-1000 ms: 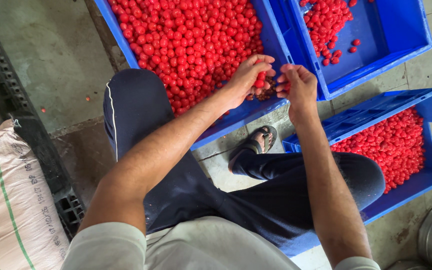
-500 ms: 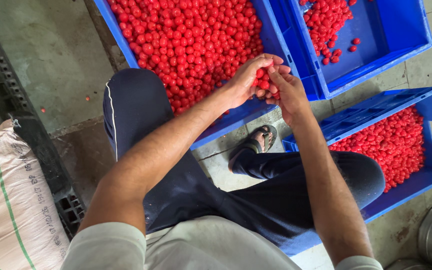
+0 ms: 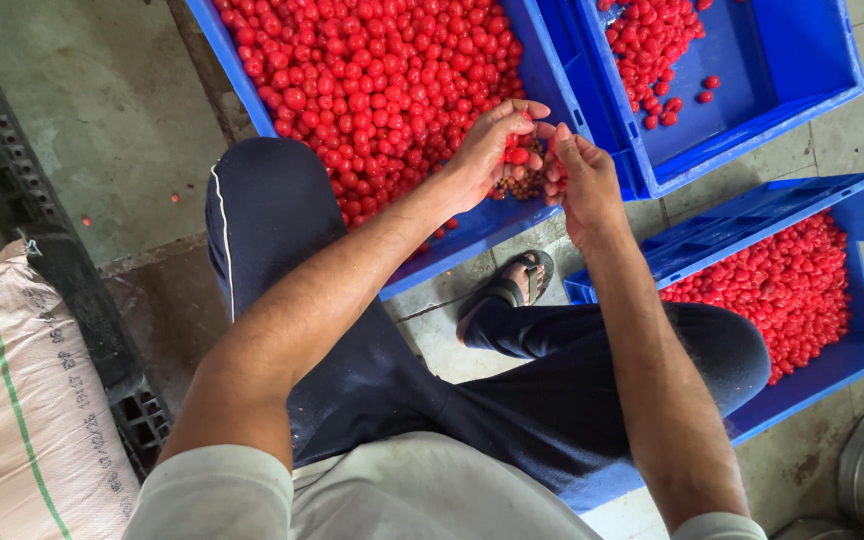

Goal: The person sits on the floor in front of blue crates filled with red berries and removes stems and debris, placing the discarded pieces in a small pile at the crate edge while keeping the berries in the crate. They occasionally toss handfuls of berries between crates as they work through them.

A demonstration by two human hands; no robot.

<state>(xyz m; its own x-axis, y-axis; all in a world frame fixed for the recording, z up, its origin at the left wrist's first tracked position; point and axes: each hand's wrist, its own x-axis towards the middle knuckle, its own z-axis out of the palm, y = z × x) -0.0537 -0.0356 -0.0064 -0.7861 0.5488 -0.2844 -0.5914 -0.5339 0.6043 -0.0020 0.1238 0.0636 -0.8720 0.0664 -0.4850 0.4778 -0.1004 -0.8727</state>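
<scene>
The left hand point(image 3: 492, 150), cupped around a few red cherries point(image 3: 518, 158), meets the half-curled right hand point(image 3: 580, 175) over the near right corner of the full blue crate point(image 3: 542, 60), fingertips touching, the right's contents hidden.

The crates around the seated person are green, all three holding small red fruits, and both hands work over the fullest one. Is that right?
Not quite: the head view shows the crates are blue. All three hold red fruits, and the left hand and right hand meet over the fullest one's edge.
</scene>
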